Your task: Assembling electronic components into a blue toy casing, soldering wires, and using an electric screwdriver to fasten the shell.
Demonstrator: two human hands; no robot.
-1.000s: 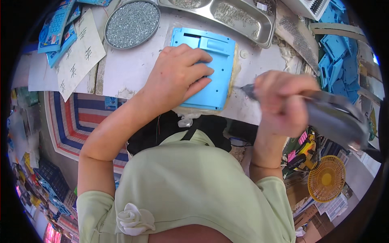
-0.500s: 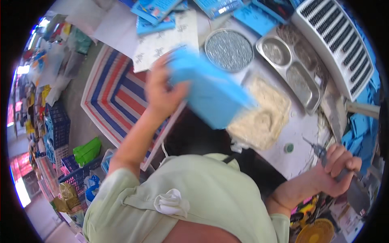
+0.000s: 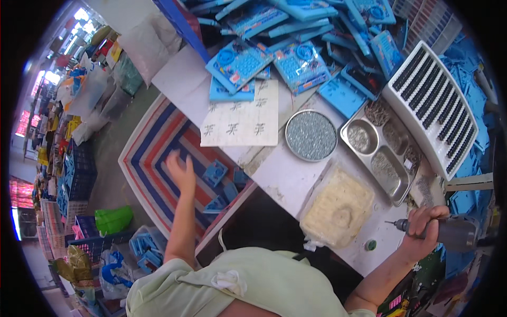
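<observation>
My left hand (image 3: 180,170) is held out over a bin lined with red, white and blue striped sheeting (image 3: 153,140). Its fingers are apart and nothing is in them. Several blue plastic pieces (image 3: 215,173) lie inside the bin, to the right of the hand. At the right, my right hand (image 3: 423,226) is closed around a dark electric screwdriver (image 3: 458,232), whose thin bit points left over the table edge. Nearest to the bit is a small green round thing (image 3: 371,244) on the white table. A pale yellow block in clear wrap (image 3: 335,206) lies in front of me.
A round tin of small metal pins (image 3: 311,135) and a steel compartment tray of small parts (image 3: 377,162) stand on the table. Behind are a white rack with black rows (image 3: 434,105), a printed white sheet (image 3: 243,121) and piled blue plastic cases (image 3: 298,66). Crates (image 3: 79,164) line the left.
My left hand has let go of the blue case and moved left and down over the striped bin. Blue pieces now show in the bin. The right hand still holds the screwdriver.
</observation>
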